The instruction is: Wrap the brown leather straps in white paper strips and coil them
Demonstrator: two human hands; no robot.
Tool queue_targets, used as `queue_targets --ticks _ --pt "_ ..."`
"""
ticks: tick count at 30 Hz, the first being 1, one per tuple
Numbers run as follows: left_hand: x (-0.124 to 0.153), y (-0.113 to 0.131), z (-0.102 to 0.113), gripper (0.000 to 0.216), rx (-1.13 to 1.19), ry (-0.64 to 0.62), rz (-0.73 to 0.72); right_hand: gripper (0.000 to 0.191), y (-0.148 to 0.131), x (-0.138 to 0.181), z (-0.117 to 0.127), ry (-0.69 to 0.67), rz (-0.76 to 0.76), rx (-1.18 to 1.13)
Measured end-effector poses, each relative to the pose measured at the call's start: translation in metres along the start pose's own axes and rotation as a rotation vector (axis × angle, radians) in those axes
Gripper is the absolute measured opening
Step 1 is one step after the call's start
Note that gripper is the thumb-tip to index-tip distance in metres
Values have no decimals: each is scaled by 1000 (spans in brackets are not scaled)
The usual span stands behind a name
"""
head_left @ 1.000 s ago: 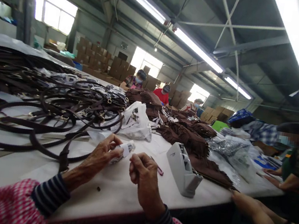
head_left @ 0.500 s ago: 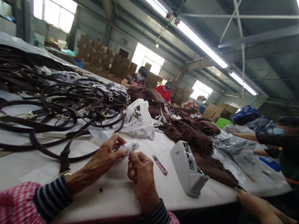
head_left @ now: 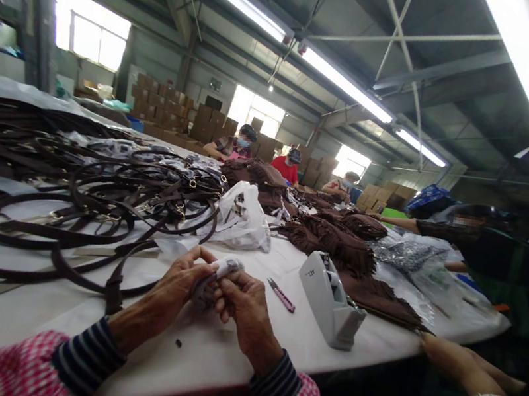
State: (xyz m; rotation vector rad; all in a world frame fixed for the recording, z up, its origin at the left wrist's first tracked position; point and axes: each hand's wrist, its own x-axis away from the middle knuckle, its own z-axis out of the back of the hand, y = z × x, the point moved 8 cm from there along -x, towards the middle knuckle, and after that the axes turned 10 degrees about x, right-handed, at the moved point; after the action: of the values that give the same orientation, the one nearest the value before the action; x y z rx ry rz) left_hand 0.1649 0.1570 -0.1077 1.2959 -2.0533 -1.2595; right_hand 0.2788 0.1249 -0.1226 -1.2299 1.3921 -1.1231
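Note:
Over the white table, both hands grip a small bundle in white and clear wrapping; its dark content is blurred. My left hand is closed around the bundle's left side. Thumb and fingers of my right hand pinch its right side. Just right of that hand lies a pair of pink-handled snips, and beyond it a grey tape dispenser. A small dark bit rests below my hands.
Dark brown straps with gold buckles spread across the left. A white plastic bag stands behind my hands. Fringed brown pieces are heaped at centre right. A co-worker's hand touches the table's right edge; several people work farther back.
The bundle has turned and shows more of its darker side below. My right hand has moved left and closer in against it. The view has shifted slightly.

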Motion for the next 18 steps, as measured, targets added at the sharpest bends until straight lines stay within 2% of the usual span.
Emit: queue_targets --ticks 6,9,14,18 --pt "-1 6 -7 33 -201 -22 -92 15 2 -11 2 101 -24 12" --pt "-1 8 -14 36 -205 -50 -107 14 3 -15 1 122 -19 53" --pt "2 12 -17 38 -217 -22 -91 17 2 -23 -2 122 13 331" --pt "4 14 -5 34 -334 63 -113 22 -11 -25 3 151 80 534"
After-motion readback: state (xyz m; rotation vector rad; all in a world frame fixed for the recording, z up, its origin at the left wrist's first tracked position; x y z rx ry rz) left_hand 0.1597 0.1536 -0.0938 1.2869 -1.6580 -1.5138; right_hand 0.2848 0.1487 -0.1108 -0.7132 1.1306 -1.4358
